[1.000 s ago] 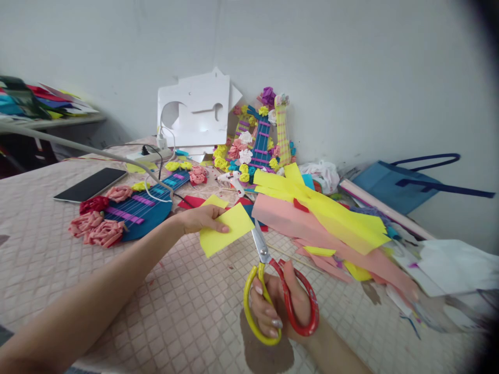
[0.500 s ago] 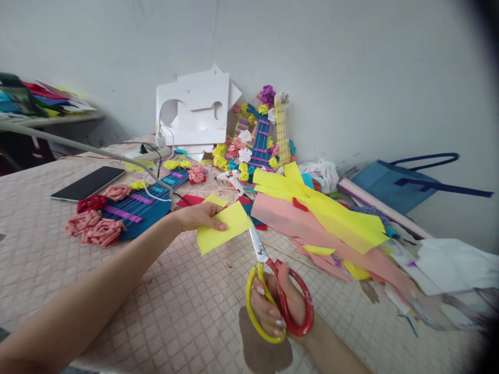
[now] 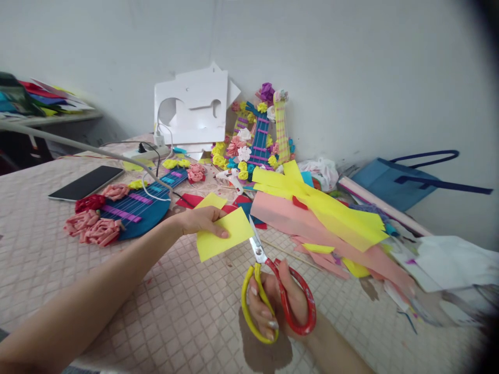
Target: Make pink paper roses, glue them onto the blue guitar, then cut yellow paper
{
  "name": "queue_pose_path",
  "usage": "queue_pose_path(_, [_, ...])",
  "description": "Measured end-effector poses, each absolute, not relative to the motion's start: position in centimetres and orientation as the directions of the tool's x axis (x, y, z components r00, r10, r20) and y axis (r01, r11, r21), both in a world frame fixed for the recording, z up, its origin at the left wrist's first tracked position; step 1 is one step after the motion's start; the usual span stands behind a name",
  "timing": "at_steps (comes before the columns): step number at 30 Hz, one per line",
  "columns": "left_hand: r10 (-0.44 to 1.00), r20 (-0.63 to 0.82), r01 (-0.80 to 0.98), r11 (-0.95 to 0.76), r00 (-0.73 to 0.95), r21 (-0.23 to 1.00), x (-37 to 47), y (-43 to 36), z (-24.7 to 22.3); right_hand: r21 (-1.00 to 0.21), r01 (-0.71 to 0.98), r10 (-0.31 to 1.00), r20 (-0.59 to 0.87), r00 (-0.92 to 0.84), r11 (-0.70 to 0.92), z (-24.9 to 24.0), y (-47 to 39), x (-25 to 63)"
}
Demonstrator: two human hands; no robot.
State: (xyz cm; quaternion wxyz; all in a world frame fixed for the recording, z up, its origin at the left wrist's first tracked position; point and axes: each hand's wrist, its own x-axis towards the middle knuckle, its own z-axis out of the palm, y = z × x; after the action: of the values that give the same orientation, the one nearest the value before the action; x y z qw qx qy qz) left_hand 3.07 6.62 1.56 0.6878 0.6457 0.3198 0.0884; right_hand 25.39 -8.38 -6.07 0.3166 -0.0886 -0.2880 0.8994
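Observation:
Between thumb and fingers, my left hand (image 3: 205,222) pinches a yellow sheet (image 3: 226,236), paper or thin felt by its look. My right hand (image 3: 273,301) grips a pair of scissors (image 3: 258,249) with one yellow and one red handle loop. The scissor blades are parted and point away from me, with the right edge of the yellow sheet at them. Left of my left hand lies a blue guitar-shaped craft (image 3: 156,210) with purple strips and crumpled flowers (image 3: 103,231). Yellow strips (image 3: 327,208) rest on a pink sheet (image 3: 280,215) to the right.
A white glue gun (image 3: 232,179) lies beyond my hands. Decorated guitar shapes (image 3: 260,137) and white cut-out boards (image 3: 195,124) lean on the wall. A black tablet-like device (image 3: 86,183) and a power strip (image 3: 144,153) are at left; a blue bag (image 3: 393,182) sits at right.
The scissor handles have spread further apart, and the blades have opened wider at the sheet's right edge. The yellow sheet has shifted slightly lower in view, still in my left hand.

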Motion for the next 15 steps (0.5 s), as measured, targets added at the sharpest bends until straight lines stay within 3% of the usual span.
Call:
queue_pose_path(8, [0.525, -0.322, 0.297, 0.135, 0.787, 0.945, 3.1, 6.6, 1.5, -0.611, -0.569, 0.698, 0.036, -0.715, -0.551, -5.1, -9.1, 25.2])
queue_pose_path(15, [0.548, -0.322, 0.311, 0.116, 0.772, 0.943, 2.8, 7.0, 1.5, -0.675, -0.544, 0.774, -0.063, -0.63, -0.499, -4.5, -9.5, 25.4])
